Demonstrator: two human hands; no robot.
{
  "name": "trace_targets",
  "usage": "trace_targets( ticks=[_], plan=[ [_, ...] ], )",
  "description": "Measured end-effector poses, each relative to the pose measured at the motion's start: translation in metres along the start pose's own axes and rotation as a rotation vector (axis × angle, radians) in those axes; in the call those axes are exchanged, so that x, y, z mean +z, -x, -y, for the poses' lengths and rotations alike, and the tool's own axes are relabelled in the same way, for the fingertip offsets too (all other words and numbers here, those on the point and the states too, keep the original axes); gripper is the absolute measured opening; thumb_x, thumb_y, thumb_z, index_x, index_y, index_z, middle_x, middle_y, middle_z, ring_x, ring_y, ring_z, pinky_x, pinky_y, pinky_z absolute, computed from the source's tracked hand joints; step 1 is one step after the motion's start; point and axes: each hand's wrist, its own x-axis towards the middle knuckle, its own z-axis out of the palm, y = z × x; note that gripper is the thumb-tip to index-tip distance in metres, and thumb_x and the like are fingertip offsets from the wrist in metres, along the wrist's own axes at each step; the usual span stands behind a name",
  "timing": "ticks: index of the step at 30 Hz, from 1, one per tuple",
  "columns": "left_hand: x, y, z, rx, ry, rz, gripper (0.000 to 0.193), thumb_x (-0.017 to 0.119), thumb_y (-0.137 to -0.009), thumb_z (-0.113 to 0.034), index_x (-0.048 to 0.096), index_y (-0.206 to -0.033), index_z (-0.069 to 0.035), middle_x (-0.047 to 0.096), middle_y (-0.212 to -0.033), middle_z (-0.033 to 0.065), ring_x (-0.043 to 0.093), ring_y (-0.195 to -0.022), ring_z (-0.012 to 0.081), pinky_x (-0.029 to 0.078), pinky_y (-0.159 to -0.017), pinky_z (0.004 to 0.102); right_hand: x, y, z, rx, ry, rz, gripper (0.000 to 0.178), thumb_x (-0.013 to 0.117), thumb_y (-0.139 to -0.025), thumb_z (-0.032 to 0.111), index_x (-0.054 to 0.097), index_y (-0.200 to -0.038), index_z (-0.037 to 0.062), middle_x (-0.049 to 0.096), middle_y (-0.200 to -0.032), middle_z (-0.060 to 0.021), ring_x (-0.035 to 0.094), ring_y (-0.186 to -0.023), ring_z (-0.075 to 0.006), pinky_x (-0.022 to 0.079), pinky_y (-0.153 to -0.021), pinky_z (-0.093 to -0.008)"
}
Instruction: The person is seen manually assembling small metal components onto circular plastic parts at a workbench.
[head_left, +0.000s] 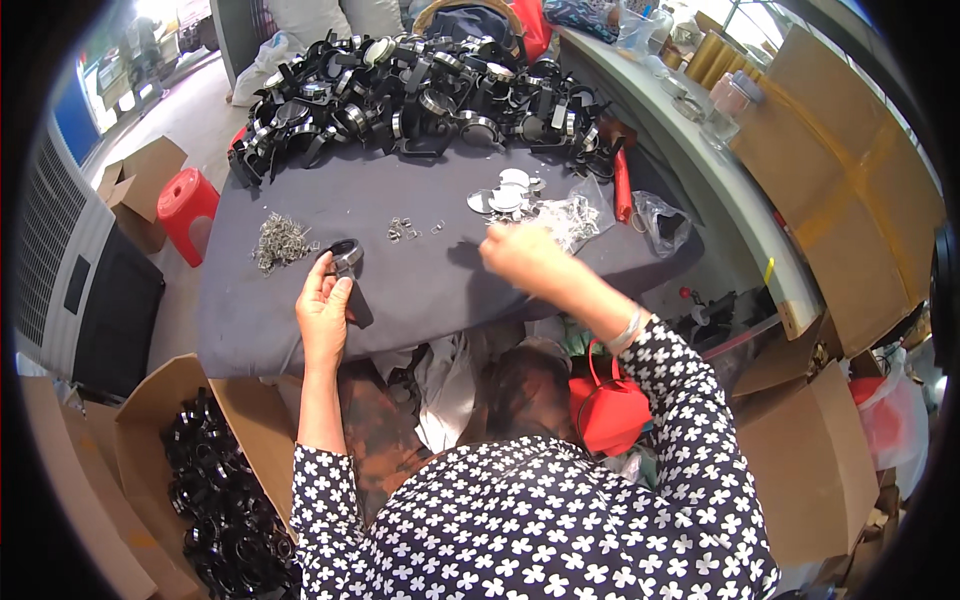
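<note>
My left hand (324, 312) grips a black-strapped watch (346, 257) between thumb and fingers, just above the dark grey tabletop (420, 290). My right hand (527, 258) is closed, fingers curled in, beside a clear plastic bag (598, 205) and a heap of small silvery pieces (568, 226). What those fingers hold, if anything, is hidden. Round silver watch backs or discs (511, 192) lie beyond that hand. Left of the watch sits a pile of small metal buckle-like pieces (283, 242). A few more such pieces (402, 229) are scattered between my hands.
A large heap of black-strapped watches (430, 100) covers the table's far side. At lower left, a cardboard box (250, 425) holds more black watches. A red stool (188, 213) stands left of the table. A pale counter (690, 150) and large cardboard sheet (840, 160) bound the right.
</note>
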Motion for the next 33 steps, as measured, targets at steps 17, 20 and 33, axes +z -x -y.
trace_targets(
  ticks=[17,20,33],
  plan=[
    [0.005,0.0,-0.012,-0.055,0.019,0.076,0.057,0.057,-0.084,-0.007,0.035,-0.135,0.004,0.057,-0.084,0.004,0.052,-0.064,0.006,0.043,-0.049,0.019,0.02,0.003,0.041,-0.237,-0.238,-0.291,0.02,0.058,-0.07,0.008,0.058,-0.088,0.0022,0.05,-0.074,-0.0062,0.057,-0.064,-0.0207,0.048,-0.055,-0.0325],
    [0.002,0.001,-0.019,-0.107,0.023,0.043,0.057,0.057,-0.084,-0.006,0.035,-0.136,0.004,0.057,-0.083,0.004,0.051,-0.062,0.0058,0.043,-0.048,0.0185,0.019,-0.007,0.046,-0.19,-0.218,-0.385,0.015,0.059,-0.068,0.009,0.057,-0.082,0.0033,0.05,-0.074,-0.0046,0.056,-0.065,-0.0206,0.047,-0.057,-0.0313],
    [0.001,0.0,-0.013,-0.086,0.054,0.072,0.072,0.061,-0.083,-0.003,0.021,-0.143,-0.004,0.056,-0.083,0.0035,0.048,-0.06,0.0041,0.041,-0.048,0.0181,0.033,-0.123,0.098,0.032,-0.612,-0.557,0.011,0.059,-0.07,0.005,0.054,-0.08,0.006,0.061,-0.082,-0.0083,0.062,-0.075,-0.0269,0.052,-0.061,-0.0353]
  ],
)
